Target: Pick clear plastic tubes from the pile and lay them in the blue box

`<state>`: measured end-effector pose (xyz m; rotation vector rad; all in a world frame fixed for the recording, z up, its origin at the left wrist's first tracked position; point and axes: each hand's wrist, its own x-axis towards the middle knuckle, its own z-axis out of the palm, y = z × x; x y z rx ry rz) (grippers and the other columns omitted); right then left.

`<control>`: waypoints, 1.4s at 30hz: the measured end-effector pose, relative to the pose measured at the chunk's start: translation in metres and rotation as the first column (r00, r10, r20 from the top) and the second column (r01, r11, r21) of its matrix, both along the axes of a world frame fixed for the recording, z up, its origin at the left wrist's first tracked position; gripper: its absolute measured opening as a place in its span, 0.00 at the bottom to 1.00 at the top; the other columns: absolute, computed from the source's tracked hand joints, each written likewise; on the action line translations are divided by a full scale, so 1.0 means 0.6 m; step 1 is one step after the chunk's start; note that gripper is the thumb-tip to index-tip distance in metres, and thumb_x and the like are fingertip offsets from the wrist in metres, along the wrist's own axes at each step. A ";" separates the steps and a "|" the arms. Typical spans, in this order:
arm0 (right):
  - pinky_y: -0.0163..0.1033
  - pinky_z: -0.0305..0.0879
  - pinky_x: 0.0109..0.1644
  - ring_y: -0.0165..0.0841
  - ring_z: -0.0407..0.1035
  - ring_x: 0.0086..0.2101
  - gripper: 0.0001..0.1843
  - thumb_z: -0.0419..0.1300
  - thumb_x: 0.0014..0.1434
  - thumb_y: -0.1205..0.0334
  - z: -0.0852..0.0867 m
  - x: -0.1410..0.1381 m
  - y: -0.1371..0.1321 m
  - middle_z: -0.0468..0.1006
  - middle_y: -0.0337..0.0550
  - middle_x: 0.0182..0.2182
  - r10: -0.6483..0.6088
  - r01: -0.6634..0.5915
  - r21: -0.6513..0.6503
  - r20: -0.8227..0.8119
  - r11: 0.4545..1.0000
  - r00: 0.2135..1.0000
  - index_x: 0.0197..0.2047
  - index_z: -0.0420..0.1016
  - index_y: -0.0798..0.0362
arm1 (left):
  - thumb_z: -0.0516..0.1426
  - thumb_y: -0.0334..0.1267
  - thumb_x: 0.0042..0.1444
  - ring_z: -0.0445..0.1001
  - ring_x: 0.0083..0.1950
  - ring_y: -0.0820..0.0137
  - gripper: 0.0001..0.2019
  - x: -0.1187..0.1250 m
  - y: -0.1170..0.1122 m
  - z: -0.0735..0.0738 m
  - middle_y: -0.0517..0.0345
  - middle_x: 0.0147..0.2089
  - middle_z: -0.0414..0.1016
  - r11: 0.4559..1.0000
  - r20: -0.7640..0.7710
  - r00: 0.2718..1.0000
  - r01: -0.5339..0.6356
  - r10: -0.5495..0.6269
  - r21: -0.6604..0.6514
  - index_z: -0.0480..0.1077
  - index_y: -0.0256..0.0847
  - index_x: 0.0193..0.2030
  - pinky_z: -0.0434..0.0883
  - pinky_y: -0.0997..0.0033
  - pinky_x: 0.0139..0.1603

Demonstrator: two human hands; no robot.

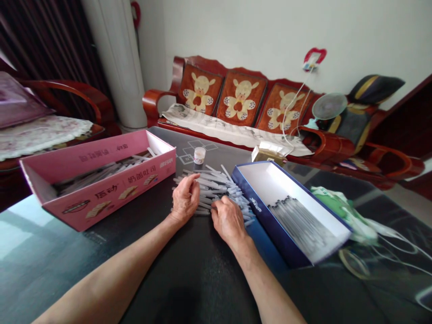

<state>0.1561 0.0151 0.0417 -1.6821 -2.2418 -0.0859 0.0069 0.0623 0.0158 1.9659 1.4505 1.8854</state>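
**Left hand (185,199) and right hand (229,220) lay at a pile of grey plastic tubes (216,191) on the table**

A red-brown wooden sofa (241,99) with animal-patterned cushions stood beyond the dark glossy table (337,288). On the table, a pink printed carton (97,177) lay to the left of the grip, with loose tubes inside it. A blue-edged white box (290,216) lay to the right of the grip, with tubes ranged side by side along its floor. Its near long wall ran just beside the pile and the right hand. A small white jar (199,155) stood beyond the grip, and a crumpled green-and-white cloth (344,213) lay beyond the box, further right.

The pile lay directly ahead of the grip, between the carton and the box. Its tubes ran mostly across the view, loosely fanned, with some ends splayed towards the box. Neither hand was clearly the nearer: the left lay over the pile's left end, and the right lay against its near edge, closer to the box. Both hands were slightly curled and apart from each other, their fingers touching the tubes. Whether either grip was clamped on any tube could not be told.
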 end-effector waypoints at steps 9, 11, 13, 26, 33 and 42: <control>0.35 0.63 0.34 0.31 0.68 0.27 0.09 0.59 0.53 0.59 0.024 0.051 0.016 0.76 0.39 0.26 -0.098 0.031 -0.134 -0.530 0.991 0.842 0.33 0.79 0.53 | 0.51 0.43 0.62 0.65 0.24 0.77 0.16 0.015 -0.031 0.009 0.61 0.21 0.67 0.947 -0.175 0.935 0.288 -0.310 -0.142 0.72 0.38 0.28 0.62 0.78 0.28; 0.34 0.62 0.32 0.30 0.67 0.27 0.10 0.59 0.52 0.57 0.023 0.048 0.009 0.75 0.38 0.25 -0.093 -0.015 -0.181 -0.571 0.983 0.816 0.34 0.79 0.53 | 0.52 0.47 0.61 0.66 0.24 0.77 0.15 0.020 -0.030 0.011 0.62 0.21 0.69 0.925 -0.002 0.955 0.288 -0.298 -0.249 0.75 0.38 0.35 0.63 0.78 0.29; 0.34 0.61 0.32 0.30 0.67 0.26 0.10 0.59 0.52 0.58 0.020 0.041 0.000 0.75 0.38 0.26 -0.058 -0.065 -0.189 -0.579 0.980 0.813 0.34 0.79 0.54 | 0.54 0.50 0.58 0.68 0.24 0.76 0.17 0.026 -0.028 0.015 0.62 0.23 0.71 0.877 0.203 0.929 0.362 -0.310 -0.316 0.74 0.38 0.40 0.65 0.78 0.29; 0.34 0.62 0.33 0.30 0.67 0.26 0.08 0.58 0.55 0.60 0.005 0.165 -0.024 0.73 0.38 0.25 -0.078 0.025 -0.107 -0.522 0.994 0.849 0.31 0.76 0.53 | 0.48 0.41 0.63 0.73 0.31 0.74 0.21 0.022 -0.026 0.007 0.57 0.31 0.75 0.914 -0.035 0.933 0.342 -0.358 -0.216 0.62 0.38 0.61 0.71 0.76 0.37; 0.37 0.64 0.43 0.33 0.69 0.36 0.08 0.57 0.59 0.65 -0.016 0.077 -0.036 0.74 0.42 0.34 0.140 -0.135 0.037 -0.301 0.990 0.943 0.38 0.78 0.49 | 0.49 0.37 0.63 0.75 0.43 0.71 0.17 0.007 -0.010 0.009 0.51 0.44 0.77 1.000 -0.103 0.994 0.031 -0.031 -0.002 0.68 0.40 0.56 0.70 0.73 0.47; 0.43 0.56 0.44 0.36 0.64 0.39 0.08 0.57 0.62 0.63 -0.022 0.040 -0.041 0.72 0.42 0.35 0.178 -0.176 0.070 -0.022 0.982 0.984 0.40 0.78 0.46 | 0.51 0.39 0.62 0.74 0.36 0.74 0.16 0.001 -0.001 0.009 0.55 0.38 0.77 0.999 0.011 1.000 -0.002 0.002 -0.054 0.69 0.38 0.54 0.70 0.77 0.41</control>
